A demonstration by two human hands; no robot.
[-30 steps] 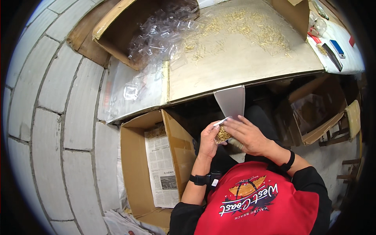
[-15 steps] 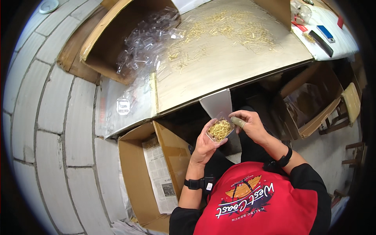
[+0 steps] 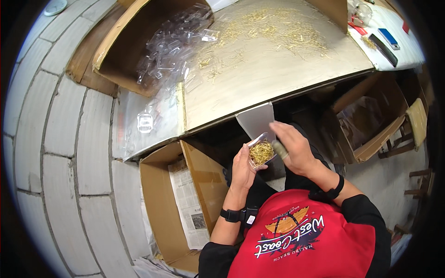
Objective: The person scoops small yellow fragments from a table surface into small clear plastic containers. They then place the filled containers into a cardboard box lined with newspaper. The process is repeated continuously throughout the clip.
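My left hand is closed round a small clear plastic box, held tilted in front of my shirt. Thin gold-coloured metal pieces fill it; their exact kind is too small to tell. Its clear lid stands raised at the far side. Just right of the box is my right hand, slightly blurred, fingers stretched out and apart from the thumb. A pale cover wraps that thumb. I see nothing held in this hand.
Loose gold-coloured pieces lie scattered over the table. A cardboard box on its side spills clear plastic boxes. Below stands an open carton with newspaper. At right are a black-handled tool and a blue block.
My right hand has left its pinch at the box's edge; its fingers have straightened out beside it. The lid has tilted, and my left hand still holds the box.
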